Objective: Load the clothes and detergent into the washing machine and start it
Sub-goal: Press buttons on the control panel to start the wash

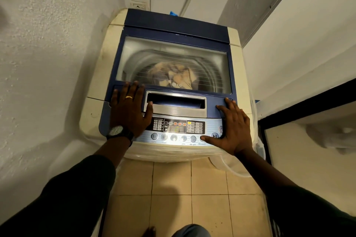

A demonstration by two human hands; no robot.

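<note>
A cream top-loading washing machine point(96, 113) with a blue lid point(173, 23) stands in front of me, its lid down. Through the clear lid window, beige and dark clothes point(173, 75) lie in the drum. My left hand point(129, 109) rests flat on the lid's front left corner, fingers spread, thumb by the silver lid handle point(175, 106). My right hand point(233, 127) lies flat on the lid's front right corner, its thumb on the control panel point(177, 131) beside the round buttons. The panel's display is lit. No detergent container is in view.
Rough white walls close in on the left and right of the machine. A wall socket point(139, 5) and a cable sit behind it. A black-framed opening point(308, 106) is at the right. Beige floor tiles point(173, 188) lie below me.
</note>
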